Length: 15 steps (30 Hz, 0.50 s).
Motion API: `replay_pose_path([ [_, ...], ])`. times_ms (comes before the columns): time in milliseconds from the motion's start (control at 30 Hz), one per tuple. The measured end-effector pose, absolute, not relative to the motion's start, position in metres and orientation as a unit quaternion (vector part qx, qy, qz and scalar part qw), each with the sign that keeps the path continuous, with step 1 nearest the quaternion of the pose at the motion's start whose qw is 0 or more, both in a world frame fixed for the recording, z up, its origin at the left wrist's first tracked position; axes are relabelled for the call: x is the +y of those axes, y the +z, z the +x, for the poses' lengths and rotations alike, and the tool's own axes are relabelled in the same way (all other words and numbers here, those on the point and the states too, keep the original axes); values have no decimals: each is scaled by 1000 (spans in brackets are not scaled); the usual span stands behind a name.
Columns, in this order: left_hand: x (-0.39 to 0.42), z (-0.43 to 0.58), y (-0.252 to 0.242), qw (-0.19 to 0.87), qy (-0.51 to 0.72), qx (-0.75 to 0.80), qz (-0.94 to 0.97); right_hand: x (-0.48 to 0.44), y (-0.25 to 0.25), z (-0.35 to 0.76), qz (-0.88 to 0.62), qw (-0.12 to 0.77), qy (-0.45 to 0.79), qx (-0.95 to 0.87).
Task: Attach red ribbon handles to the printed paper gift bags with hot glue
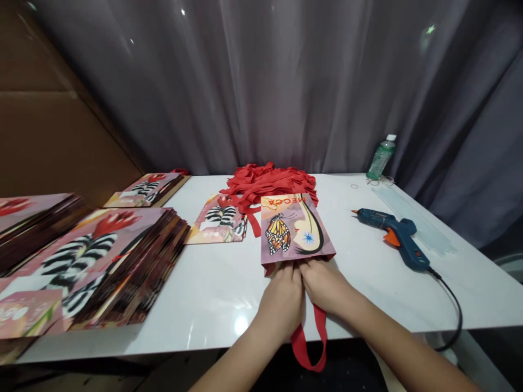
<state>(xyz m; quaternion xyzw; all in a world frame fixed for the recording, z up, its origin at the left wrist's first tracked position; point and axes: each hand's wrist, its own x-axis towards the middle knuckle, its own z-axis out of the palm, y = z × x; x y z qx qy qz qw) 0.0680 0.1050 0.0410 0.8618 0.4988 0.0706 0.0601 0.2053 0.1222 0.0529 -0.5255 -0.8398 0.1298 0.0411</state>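
A small printed paper bag [292, 226] with a butterfly, part of a face and red MECCA lettering lies in front of me, its mouth towards me. My left hand [285, 296] and my right hand [327, 286] sit side by side at that mouth, fingers bent around its edge. The fingertips are hidden inside the bag. From under the hands a red ribbon handle [300, 348] hangs in a loop past the table's front edge. Just behind the bag lies a heap of red ribbon handles [269, 179].
Tall stacks of flat printed bags [93, 256] fill the left side, with a smaller stack [147, 188] behind and a few bags [218, 220] nearer the middle. A blue glue gun [394, 231] with a cord, clear glue sticks [412, 218] and a bottle [381, 158] are right.
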Motion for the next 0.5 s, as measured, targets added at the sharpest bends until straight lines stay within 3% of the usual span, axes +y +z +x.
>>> replay_pose_path([
  [167, 114, 69, 42, 16, 54, 514, 856, 132, 53, 204, -535, 19, 128, -835],
  [500, 120, 80, 50, 7, 11, 542, 840, 125, 50, 218, -530, -23, 5, -848],
])
